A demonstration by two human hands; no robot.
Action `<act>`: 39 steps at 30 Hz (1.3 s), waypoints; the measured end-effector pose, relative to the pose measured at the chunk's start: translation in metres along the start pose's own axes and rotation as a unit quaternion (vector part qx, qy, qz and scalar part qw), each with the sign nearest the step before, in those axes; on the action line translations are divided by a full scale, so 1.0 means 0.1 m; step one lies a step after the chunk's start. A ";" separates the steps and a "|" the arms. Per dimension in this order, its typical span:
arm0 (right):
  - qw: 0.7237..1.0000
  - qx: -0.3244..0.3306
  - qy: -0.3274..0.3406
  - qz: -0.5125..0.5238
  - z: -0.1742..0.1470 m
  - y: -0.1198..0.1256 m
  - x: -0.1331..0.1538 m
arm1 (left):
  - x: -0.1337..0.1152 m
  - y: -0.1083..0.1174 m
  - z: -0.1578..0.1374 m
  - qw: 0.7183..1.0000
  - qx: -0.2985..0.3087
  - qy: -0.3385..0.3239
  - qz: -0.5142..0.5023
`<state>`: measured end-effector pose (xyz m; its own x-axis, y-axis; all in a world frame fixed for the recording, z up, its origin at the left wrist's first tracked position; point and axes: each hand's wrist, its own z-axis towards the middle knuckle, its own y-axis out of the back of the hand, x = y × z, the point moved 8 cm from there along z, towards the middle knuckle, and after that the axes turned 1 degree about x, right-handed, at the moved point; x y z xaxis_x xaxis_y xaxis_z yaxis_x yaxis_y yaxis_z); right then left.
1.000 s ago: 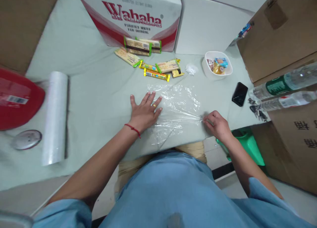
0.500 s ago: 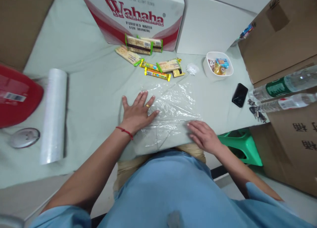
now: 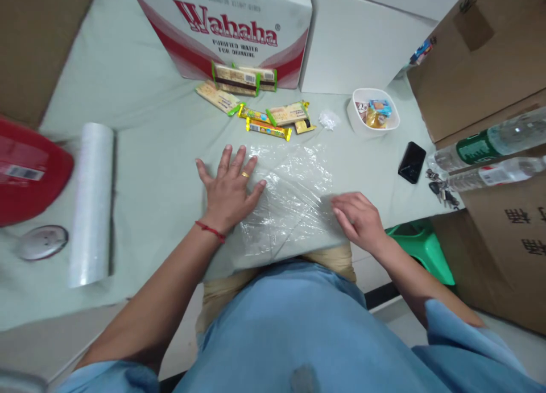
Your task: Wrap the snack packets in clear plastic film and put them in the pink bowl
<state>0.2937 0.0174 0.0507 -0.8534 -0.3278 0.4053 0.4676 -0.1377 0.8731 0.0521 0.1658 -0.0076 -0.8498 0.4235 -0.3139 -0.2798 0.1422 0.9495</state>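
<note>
A thin sheet of clear plastic wrap [image 3: 290, 202] lies wrinkled on the cloth-covered table in front of me. My left hand [image 3: 230, 188] rests palm down on its left edge, fingers spread, with a ring and a red cord at the wrist. At the right edge, my right hand [image 3: 360, 219] has its fingers bent together with the thumb, closed on the wrap. Creases in the wrap run toward those fingertips. Beyond the sheet lie several wrapped snack bars [image 3: 268, 128] and a small crumpled clump of clear film [image 3: 329, 119].
A roll of plastic wrap [image 3: 92, 205] lies left, near a red object [image 3: 29, 174] and a round lid [image 3: 42, 242]. A Wahaha carton [image 3: 243, 29] stands behind. On the right are a snack tub [image 3: 356, 117], black phone [image 3: 412, 162], keys [image 3: 442, 194] and bottles [image 3: 475, 148].
My right hand has shifted slightly right, its fingers now bent, and the wrap shows tighter creases toward it. My left hand has moved a little left and stays spread.
</note>
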 end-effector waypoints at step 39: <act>0.983 0.157 -0.072 -0.059 3.21 -0.66 -0.57 | 0.27 -0.27 -0.02 0.999 0.033 0.023 0.020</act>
<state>0.2380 0.3452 0.0567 -0.9317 -0.1882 0.3107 0.2887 0.1352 0.9478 0.0356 0.1719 -0.0415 -0.8795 0.3887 -0.2747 -0.2175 0.1851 0.9583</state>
